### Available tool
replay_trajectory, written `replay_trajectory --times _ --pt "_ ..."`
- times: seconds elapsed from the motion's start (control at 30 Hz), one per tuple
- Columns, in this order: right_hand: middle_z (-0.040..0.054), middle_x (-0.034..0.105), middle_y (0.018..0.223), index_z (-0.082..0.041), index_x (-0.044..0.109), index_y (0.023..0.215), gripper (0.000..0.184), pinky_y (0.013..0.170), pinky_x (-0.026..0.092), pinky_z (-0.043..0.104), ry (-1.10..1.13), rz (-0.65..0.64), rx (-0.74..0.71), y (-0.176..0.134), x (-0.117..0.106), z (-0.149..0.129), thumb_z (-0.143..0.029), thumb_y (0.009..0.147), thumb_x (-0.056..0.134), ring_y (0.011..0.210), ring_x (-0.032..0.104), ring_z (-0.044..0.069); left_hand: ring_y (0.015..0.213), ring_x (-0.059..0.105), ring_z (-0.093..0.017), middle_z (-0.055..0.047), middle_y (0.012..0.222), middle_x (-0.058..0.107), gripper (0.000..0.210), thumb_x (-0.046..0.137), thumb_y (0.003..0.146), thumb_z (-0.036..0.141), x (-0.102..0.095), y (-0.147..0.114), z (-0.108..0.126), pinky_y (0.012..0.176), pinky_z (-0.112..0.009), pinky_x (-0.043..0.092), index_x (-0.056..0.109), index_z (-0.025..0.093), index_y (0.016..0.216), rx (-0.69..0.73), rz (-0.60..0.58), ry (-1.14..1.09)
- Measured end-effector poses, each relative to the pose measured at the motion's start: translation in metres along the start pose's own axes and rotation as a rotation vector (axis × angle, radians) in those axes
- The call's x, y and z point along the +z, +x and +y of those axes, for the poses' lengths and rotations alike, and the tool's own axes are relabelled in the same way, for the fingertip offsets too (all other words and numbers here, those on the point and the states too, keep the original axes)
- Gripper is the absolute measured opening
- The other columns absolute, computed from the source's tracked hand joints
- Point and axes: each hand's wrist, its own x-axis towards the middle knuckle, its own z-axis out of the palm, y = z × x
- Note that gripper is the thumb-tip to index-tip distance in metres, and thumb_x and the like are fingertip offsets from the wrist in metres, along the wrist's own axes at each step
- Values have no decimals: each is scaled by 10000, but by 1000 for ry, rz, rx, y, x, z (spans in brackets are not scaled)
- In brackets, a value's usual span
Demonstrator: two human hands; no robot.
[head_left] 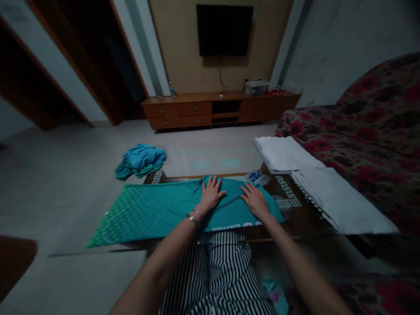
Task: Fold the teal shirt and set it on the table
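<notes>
A teal shirt with a green patterned left end and white lettering along its near edge lies folded lengthwise across the glass-topped table. My left hand rests on the middle of the shirt, fingers spread. Flat on its right part lies my right hand, fingers also apart. Between the two hands a few creases run across the cloth. Neither hand grips anything.
A crumpled pile of blue and teal clothes sits at the table's far left. Folded white cloths lie along the right side, near a flowered sofa. Beyond stands a wooden TV cabinet.
</notes>
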Motion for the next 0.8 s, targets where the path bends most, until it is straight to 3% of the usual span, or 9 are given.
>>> replay_trajectory --times 0.07,0.17,0.33,0.43,0.53,0.67,0.8 --pt "91 432 1477 -211 536 1352 453 1073 328 457 -27 22 -23 -3 9 3 -407 963 409 1377 350 285 1469 122 -283 -109 1590 188 672 296 938 583 -7 -15 -20 1139 -572 208 320 204 1492 -57 8 2" --pt "93 437 1473 -206 538 1345 453 1063 343 451 -56 50 -61 -6 22 10 -408 969 385 1363 371 282 1469 123 -282 -115 1589 190 657 273 948 564 -24 -50 -70 1138 -577 205 321 196 1489 -199 46 50" --pt "88 432 1476 -196 527 1355 490 1060 354 451 -97 58 -89 -10 33 18 -435 970 342 1358 375 284 1467 114 -310 -144 1583 197 628 318 957 495 -63 -141 -178 1140 -580 179 324 162 1490 -501 85 143" --pt "92 427 1479 -192 529 1355 505 1059 358 451 -115 43 -81 -10 32 17 -438 961 331 1361 373 285 1451 154 -339 -166 1565 240 616 337 952 483 -76 -194 -228 1128 -587 186 368 146 1467 -618 47 144" --pt "90 436 1474 -199 533 1353 507 1058 363 446 -116 23 -61 -9 29 12 -431 950 330 1363 374 280 1439 183 -326 -163 1552 275 597 325 956 470 -82 -226 -252 1122 -581 184 378 151 1457 -661 5 130" --pt "87 454 1460 -215 546 1338 495 1054 372 454 -103 14 -34 -11 24 8 -420 940 334 1366 374 275 1399 248 -305 -150 1525 325 519 301 964 421 -93 -238 -260 1091 -524 259 433 178 1403 -728 54 125" --pt "87 476 1441 -218 558 1325 488 1042 387 456 -82 10 -38 -11 18 7 -428 935 354 1339 406 279 1230 423 -362 -235 1348 477 553 386 917 439 -111 -252 -268 959 -493 388 463 88 1337 -1050 130 126"
